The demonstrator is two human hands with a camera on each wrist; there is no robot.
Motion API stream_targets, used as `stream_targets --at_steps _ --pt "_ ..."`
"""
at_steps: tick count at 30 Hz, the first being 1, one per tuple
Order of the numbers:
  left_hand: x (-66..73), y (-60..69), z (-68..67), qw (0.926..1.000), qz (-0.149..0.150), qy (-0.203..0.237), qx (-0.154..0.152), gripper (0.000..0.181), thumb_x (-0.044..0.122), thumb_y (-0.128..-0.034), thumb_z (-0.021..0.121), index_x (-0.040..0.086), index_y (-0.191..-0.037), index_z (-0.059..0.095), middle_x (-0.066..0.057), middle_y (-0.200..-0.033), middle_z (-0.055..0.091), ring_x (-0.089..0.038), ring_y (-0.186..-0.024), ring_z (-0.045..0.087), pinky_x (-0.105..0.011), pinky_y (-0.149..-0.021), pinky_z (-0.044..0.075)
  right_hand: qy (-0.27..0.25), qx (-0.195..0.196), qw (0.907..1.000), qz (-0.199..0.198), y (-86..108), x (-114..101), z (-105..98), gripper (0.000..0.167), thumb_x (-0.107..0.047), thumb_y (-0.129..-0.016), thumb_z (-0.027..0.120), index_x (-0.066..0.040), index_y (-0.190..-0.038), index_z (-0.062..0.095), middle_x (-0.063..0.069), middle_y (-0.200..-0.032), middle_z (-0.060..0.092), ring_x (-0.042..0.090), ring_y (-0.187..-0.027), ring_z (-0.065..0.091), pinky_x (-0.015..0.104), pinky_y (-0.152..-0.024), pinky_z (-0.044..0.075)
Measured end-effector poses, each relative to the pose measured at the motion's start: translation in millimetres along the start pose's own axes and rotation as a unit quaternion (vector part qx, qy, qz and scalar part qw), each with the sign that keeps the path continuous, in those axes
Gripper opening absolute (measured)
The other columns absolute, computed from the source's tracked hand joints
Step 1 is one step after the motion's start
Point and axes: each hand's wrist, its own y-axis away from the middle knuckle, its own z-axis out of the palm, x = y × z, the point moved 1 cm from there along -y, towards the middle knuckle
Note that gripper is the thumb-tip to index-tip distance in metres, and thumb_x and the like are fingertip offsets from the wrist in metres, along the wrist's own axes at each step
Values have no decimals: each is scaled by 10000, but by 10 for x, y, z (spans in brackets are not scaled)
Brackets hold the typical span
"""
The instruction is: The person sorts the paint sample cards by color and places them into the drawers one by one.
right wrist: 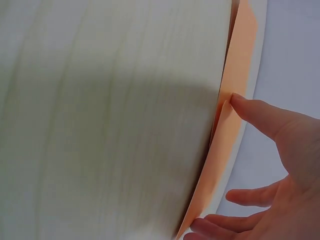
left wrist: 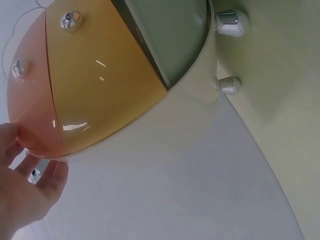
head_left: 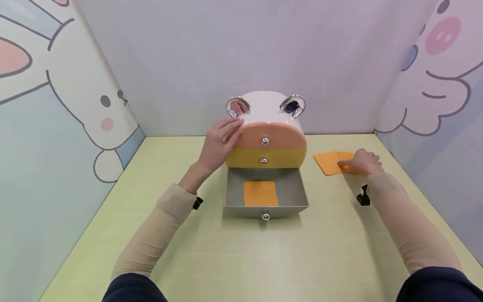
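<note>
In the head view a small frog-like drawer chest (head_left: 269, 105) with two chrome-rimmed eyes stands mid-table. Its pink drawer (head_left: 249, 136) and yellow drawer (head_left: 241, 158) are closed. The grey bottom drawer (head_left: 292, 188) is pulled out, with an orange card (head_left: 260, 193) lying inside. My left hand (head_left: 218, 141) rests against the chest's upper left edge, fingers touching its rim. To the right, my right hand (head_left: 364, 161) touches orange cards (head_left: 326, 162) lying overlapped on the table. In the right wrist view its thumb meets the card (right wrist: 225, 135) where the two overlap, the fingers spread near one end.
The pale wood-look table (head_left: 260, 260) is bordered by a plain back wall (head_left: 188, 75) and printed side walls (head_left: 49, 147). Chrome feet (left wrist: 232, 23) hold up the chest. The open drawer juts toward the front, its round knob (head_left: 266, 216) foremost.
</note>
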Motion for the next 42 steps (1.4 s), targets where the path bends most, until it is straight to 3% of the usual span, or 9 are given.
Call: stream_targets --at_steps 6,11,17,24,29,34,42 --pt "2 18 13 10000 -23 8 -12 336 162 -923 650 65 -1245 651 -104 -1242 646 -249 -1156 548 -369 -1013 465 38 62 9999 71 8 15 1 803 -600 -871 552 161 -1108 463 451 -1177 420 668 -1071 308 730 -883 287" --pt "6 18 13 10000 -30 2 9 333 163 -927 645 68 -1246 650 -100 -1242 645 -243 -1158 547 -365 -1017 469 19 148 9998 131 -2 13 -4 808 -594 -863 573 164 -1112 447 414 -1136 442 610 -1010 340 699 -866 299" --pt "2 21 14 10000 -9 4 50 330 157 -925 648 63 -1241 653 -103 -1238 647 -247 -1151 548 -364 -1011 467 -40 122 9991 408 -1 16 -28 1001 -605 -837 602 242 -1251 265 500 -1190 345 572 -976 306 673 -874 301" --pt "-10 23 26 10000 3 -7 71 330 159 -924 648 66 -1242 654 -100 -1244 644 -241 -1153 544 -362 -1009 468 -155 -56 9980 604 -1 29 -50 1164 -596 -841 603 260 -1385 32 583 -1314 152 698 -1138 212 728 -982 224" --pt "-6 18 28 9999 41 -14 95 327 157 -924 649 59 -1236 655 -108 -1245 644 -248 -1166 544 -365 -1020 460 -232 -233 9960 828 -33 51 -57 1243 -595 -843 605 235 -1396 -138 585 -1365 19 722 -1240 97 736 -1052 151" --pt "-4 9 29 9998 97 -5 145 317 150 -927 644 49 -1227 659 -118 -1236 647 -254 -1166 547 -367 -1023 454 -243 -343 9947 937 -63 81 -60 1290 -628 -829 600 220 -1386 -197 582 -1370 -30 710 -1250 72 732 -1068 124" --pt "-10 13 33 9998 73 19 166 317 152 -922 650 52 -1222 663 -114 -1234 650 -255 -1167 548 -366 -1025 453 -271 -391 9967 652 -32 94 -80 1343 -645 -800 634 229 -1373 -210 597 -1343 -35 725 -1219 97 772 -1013 144"
